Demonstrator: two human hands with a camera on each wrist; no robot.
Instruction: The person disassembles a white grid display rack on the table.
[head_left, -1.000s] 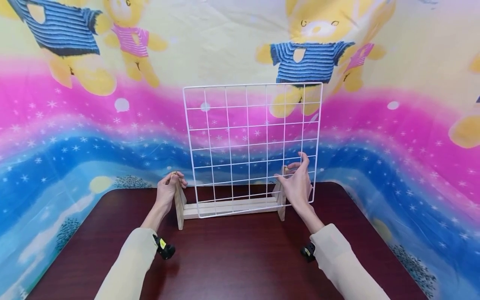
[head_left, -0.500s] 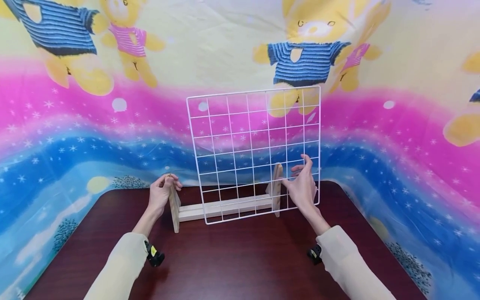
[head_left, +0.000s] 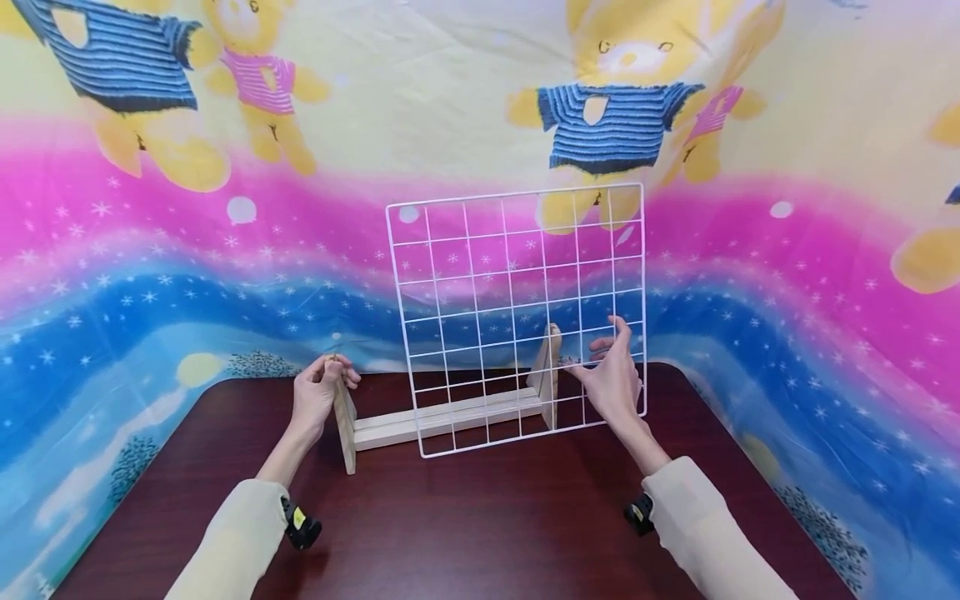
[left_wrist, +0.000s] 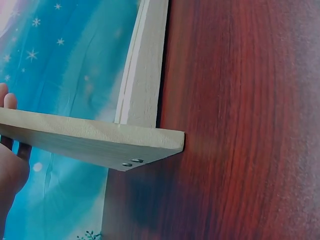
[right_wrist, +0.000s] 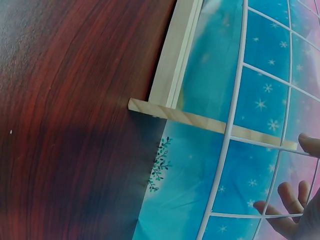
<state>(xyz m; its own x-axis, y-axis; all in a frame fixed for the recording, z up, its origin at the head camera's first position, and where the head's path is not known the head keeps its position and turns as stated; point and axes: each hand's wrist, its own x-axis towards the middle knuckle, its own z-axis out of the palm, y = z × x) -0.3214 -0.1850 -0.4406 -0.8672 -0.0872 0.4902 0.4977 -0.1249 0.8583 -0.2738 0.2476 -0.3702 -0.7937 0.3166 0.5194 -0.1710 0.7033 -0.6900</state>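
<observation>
A wooden stand [head_left: 378,433], two tapered end panels joined by a long rail, stands on the table. My left hand [head_left: 313,396] pinches the top of its left end panel [left_wrist: 90,130]. Two screw heads [left_wrist: 132,162] show low on that panel's outer face in the left wrist view. My right hand [head_left: 613,383] holds a white wire grid panel [head_left: 512,307] near its lower right corner, with the fingers among the wires. The grid is upright, slightly tilted, and in front of the stand. Behind the wires rises the right end panel [right_wrist: 192,118], left of my right hand.
The dark red-brown table [head_left: 480,517] has rounded back corners. A printed curtain [head_left: 420,83] with bears and snowflakes hangs behind and along both sides. Black wrist cameras [head_left: 302,525] sit at both cuffs.
My left hand has drawn the stand's left end leftward and nearer, so the stand is now angled. The grid has dropped lower and moved slightly right with my right hand, clear of the right end panel.
</observation>
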